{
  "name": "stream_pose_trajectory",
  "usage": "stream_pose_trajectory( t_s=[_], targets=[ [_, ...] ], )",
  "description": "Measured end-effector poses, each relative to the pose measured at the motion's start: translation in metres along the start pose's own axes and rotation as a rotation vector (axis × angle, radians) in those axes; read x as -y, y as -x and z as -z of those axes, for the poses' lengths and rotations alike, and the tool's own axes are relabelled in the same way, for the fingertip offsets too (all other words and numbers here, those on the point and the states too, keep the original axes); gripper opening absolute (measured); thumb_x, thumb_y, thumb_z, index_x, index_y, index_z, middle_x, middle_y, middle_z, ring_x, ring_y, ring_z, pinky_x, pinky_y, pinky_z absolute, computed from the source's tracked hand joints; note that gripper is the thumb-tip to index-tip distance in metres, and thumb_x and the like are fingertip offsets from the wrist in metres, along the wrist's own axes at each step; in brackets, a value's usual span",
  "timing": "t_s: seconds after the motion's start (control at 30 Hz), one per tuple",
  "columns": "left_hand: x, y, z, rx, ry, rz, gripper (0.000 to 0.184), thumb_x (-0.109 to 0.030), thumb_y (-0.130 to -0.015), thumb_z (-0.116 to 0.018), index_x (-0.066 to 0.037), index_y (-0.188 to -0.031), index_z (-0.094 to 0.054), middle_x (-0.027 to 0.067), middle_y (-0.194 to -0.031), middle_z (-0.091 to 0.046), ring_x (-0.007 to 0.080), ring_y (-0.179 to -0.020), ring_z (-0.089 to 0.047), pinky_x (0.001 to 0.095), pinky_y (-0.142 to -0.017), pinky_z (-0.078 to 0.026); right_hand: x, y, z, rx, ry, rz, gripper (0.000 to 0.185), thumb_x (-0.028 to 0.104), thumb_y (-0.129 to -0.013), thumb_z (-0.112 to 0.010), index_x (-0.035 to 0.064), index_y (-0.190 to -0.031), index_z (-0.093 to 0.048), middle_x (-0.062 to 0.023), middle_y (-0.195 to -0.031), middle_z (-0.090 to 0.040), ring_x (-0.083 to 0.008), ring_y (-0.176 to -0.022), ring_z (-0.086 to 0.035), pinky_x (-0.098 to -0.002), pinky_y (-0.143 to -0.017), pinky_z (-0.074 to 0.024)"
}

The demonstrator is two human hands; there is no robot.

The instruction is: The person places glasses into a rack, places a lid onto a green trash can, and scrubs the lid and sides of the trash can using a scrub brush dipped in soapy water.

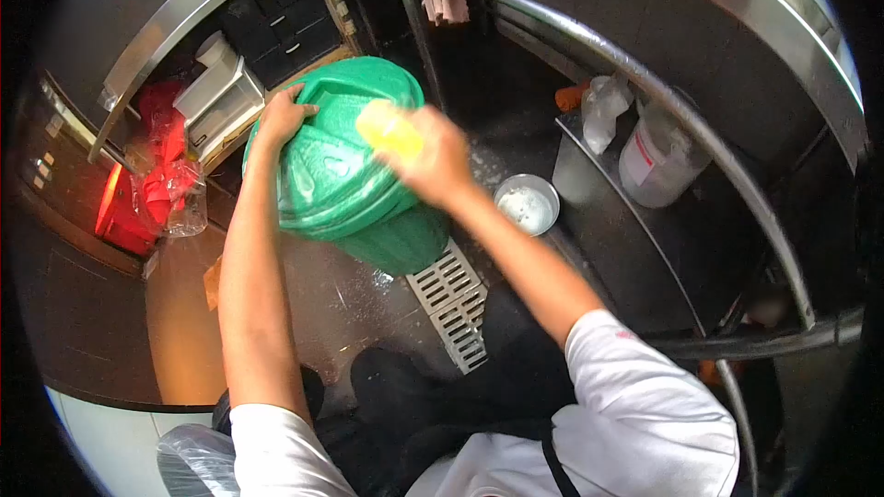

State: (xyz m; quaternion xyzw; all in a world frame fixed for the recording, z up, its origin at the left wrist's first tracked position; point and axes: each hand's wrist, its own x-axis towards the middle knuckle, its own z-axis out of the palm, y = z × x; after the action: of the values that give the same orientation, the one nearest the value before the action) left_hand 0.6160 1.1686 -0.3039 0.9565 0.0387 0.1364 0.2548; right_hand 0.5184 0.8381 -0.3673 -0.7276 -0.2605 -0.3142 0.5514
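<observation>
The green bin [396, 235], its lid [322, 179] on top, stands over the dark floor [322, 313] beside the metal drain grate [449, 299]. The left hand [284, 118] lies spread on the lid's rim; the right hand [435, 155] grips a yellow sponge [389, 129] against the lid. A metal bowl [527, 205] of white foam sits near the right forearm.

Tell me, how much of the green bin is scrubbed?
Partway, I think. The lid already looks wet, with whitish streaks. Now the left hand steadies it while the right hand holds a yellow sponge. Those streaks probably need rinsing; whether the bin's sides are scrubbed, I can't tell.
</observation>
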Motion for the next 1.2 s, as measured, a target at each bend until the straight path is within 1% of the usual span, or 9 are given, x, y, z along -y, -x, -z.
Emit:
stream_pose_trajectory(
  t_s=[0.13,0.33,0.47,0.7,0.83,0.9,0.97,1.03,1.2],
  targets=[
    [-0.029,0.026,0.018,0.117,0.139,-0.121,0.071,-0.011,-0.082,-0.077,0.006,-0.145,-0.048,0.0182,-0.125,-0.068,0.0234,-0.11,-0.067,0.035,-0.097,-0.049,0.029,0.007,0.007,0.096,0.099,0.067,0.055,0.032,-0.072,-0.087,0.0114,-0.121,-0.071,-0.0128,-0.094,-0.065,-0.0319,-0.091,-0.066,-0.04,-0.079,-0.0539],
    [-0.034,0.027,0.02,0.248,0.259,-0.068,0.073,-0.01,-0.085,-0.078,0.002,-0.149,-0.045,0.0109,-0.136,-0.06,0.0188,-0.118,-0.058,0.0308,-0.105,-0.043,-0.169,0.025,0.072,0.166,0.325,-0.237,0.057,0.041,-0.076,-0.082,0.019,-0.127,-0.068,-0.014,-0.102,-0.071,-0.0355,-0.097,-0.068,-0.0466,-0.081,-0.0532],
    [-0.039,0.026,0.027,0.312,0.217,-0.068,0.073,-0.011,-0.086,-0.077,-0.002,-0.15,-0.044,0.0084,-0.134,-0.061,0.0181,-0.118,-0.058,0.0293,-0.107,-0.041,-0.235,0.113,0.099,0.545,0.629,-0.764,0.052,0.041,-0.077,-0.081,0.0155,-0.121,-0.068,-0.0177,-0.108,-0.073,-0.0359,-0.103,-0.069,-0.0458,-0.087,-0.0543],
    [-0.053,0.023,0.033,0.475,0.241,-0.011,0.077,-0.01,-0.082,-0.079,-0.006,-0.151,-0.046,0.0062,-0.132,-0.063,0.0181,-0.117,-0.058,0.0325,-0.106,-0.043,-0.384,0.251,0.067,0.746,0.947,-0.655,0.033,0.022,-0.089,-0.062,0.0075,-0.118,-0.062,-0.02,-0.117,-0.069,-0.0338,-0.108,-0.068,-0.0476,-0.09,-0.0541],
    [-0.049,0.025,0.039,0.495,0.115,-0.048,0.081,-0.019,-0.079,-0.083,-0.012,-0.151,-0.047,0.0068,-0.142,-0.057,0.0203,-0.128,-0.052,0.0351,-0.11,-0.041,-0.395,0.254,0.069,0.904,0.786,-0.869,0.062,0.051,-0.087,-0.063,0.0045,-0.128,-0.059,-0.0242,-0.121,-0.068,-0.0387,-0.114,-0.066,-0.0478,-0.094,-0.0519],
    [-0.045,0.026,0.04,0.499,0.055,-0.11,0.084,-0.024,-0.077,-0.085,-0.012,-0.151,-0.047,0.0099,-0.147,-0.054,0.0242,-0.133,-0.049,0.0369,-0.114,-0.037,-0.393,0.24,0.079,1.011,0.722,-0.842,0.071,0.049,-0.079,-0.074,-0.0011,-0.127,-0.059,-0.0247,-0.118,-0.069,-0.0383,-0.109,-0.068,-0.0468,-0.093,-0.052],
    [-0.045,0.031,0.04,0.467,0.018,-0.184,0.082,-0.024,-0.077,-0.085,-0.015,-0.15,-0.049,0.0101,-0.146,-0.055,0.0242,-0.133,-0.05,0.0376,-0.114,-0.038,-0.479,0.276,0.083,0.714,0.264,-0.995,0.054,0.029,-0.07,-0.086,-0.0011,-0.112,-0.067,-0.0189,-0.104,-0.072,-0.0335,-0.096,-0.07,-0.0431,-0.085,-0.0535],
    [-0.038,0.027,0.035,0.497,0.115,-0.117,0.079,-0.024,-0.077,-0.085,-0.018,-0.148,-0.051,0.0119,-0.143,-0.057,0.0263,-0.131,-0.052,0.039,-0.113,-0.039,-0.416,0.23,0.106,0.688,-0.132,-1.11,0.054,0.021,-0.079,-0.079,0.0003,-0.126,-0.06,-0.0115,-0.108,-0.069,-0.0233,-0.098,-0.068,-0.0391,-0.086,-0.0536],
    [-0.059,0.064,0.034,0.183,-0.186,-0.115,0.071,-0.044,-0.084,-0.075,-0.015,-0.146,-0.053,0.0167,-0.141,-0.058,0.0313,-0.132,-0.054,0.041,-0.112,-0.04,-0.251,0.115,0.111,0.411,-0.381,-0.562,0.049,0.021,-0.097,-0.065,0.003,-0.14,-0.051,-0.0086,-0.131,-0.06,-0.0181,-0.12,-0.058,-0.0337,-0.105,-0.044]
  ],
)
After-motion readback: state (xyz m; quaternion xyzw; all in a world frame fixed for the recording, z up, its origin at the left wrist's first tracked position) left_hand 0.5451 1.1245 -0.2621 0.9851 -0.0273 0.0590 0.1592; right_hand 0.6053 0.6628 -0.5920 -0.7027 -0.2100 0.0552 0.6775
